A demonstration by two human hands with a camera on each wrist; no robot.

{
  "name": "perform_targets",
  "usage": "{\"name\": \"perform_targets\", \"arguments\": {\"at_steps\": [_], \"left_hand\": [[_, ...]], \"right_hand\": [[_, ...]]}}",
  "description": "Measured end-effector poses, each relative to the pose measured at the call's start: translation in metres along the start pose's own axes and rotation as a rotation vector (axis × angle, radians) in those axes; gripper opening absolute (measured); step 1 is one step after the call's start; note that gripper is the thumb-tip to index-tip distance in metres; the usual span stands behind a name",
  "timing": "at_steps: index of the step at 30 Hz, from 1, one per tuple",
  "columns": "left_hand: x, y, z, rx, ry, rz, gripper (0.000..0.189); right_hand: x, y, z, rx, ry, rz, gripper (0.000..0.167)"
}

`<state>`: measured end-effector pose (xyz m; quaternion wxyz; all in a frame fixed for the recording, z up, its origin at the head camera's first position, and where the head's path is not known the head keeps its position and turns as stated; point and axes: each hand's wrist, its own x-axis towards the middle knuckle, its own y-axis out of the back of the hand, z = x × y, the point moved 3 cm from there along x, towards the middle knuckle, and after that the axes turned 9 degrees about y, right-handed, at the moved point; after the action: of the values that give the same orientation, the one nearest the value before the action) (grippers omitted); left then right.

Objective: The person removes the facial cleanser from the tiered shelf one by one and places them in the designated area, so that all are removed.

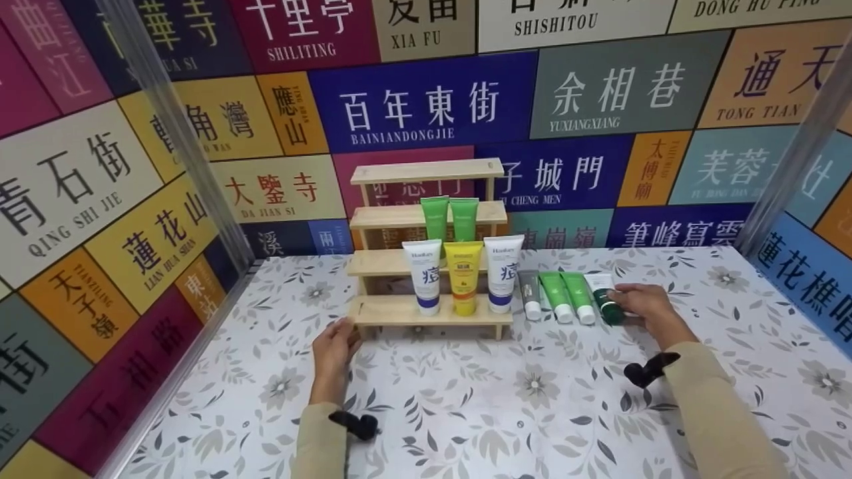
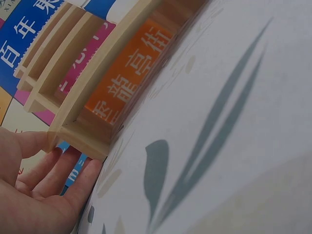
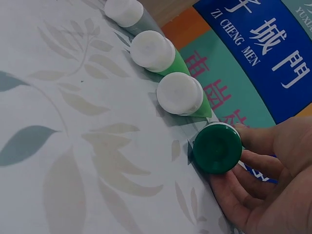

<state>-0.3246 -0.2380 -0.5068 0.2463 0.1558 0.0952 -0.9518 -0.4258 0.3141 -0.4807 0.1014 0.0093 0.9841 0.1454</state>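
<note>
A stepped wooden display rack [image 1: 432, 314] stands on the table. My left hand [image 1: 335, 349] grips the left end of its lowest step; in the left wrist view the thumb lies on the wood [image 2: 56, 136] and the fingers reach round its end. To the rack's right, my right hand [image 1: 649, 309] holds a squeeze tube with a dark green cap [image 1: 609, 309] between thumb and fingers, its white end towards the wall. Seen end-on in the right wrist view, that green cap [image 3: 217, 147] sits against the fingers.
White tubes [image 1: 425, 279] flank a yellow tube [image 1: 464, 279] on the lowest step. Two green tubes [image 1: 436, 223] stand higher up. Beside the rack lie a grey tube [image 1: 530, 296] and two green tubes [image 1: 556, 299]. A printed wall [image 1: 426, 100] rises behind the flowered tabletop [image 1: 466, 426].
</note>
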Motion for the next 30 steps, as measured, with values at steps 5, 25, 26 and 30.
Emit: {"name": "perform_targets", "arguments": {"at_steps": [5, 25, 26, 30], "left_hand": [[0.001, -0.001, 0.000, -0.008, -0.006, 0.012, 0.039], [0.005, -0.001, -0.002, -0.002, 0.006, 0.025, 0.038], [0.005, -0.001, -0.002, -0.003, 0.010, 0.023, 0.039], [0.004, 0.000, -0.002, 0.001, 0.015, 0.015, 0.040]], "right_hand": [[-0.002, 0.000, -0.006, -0.062, -0.047, 0.066, 0.069], [-0.032, -0.032, -0.105, -0.046, 0.337, 0.141, 0.074], [-0.034, -0.034, -0.110, -0.037, 0.353, 0.132, 0.075], [-0.043, -0.045, -0.128, -0.017, 0.419, 0.100, 0.075]]}}
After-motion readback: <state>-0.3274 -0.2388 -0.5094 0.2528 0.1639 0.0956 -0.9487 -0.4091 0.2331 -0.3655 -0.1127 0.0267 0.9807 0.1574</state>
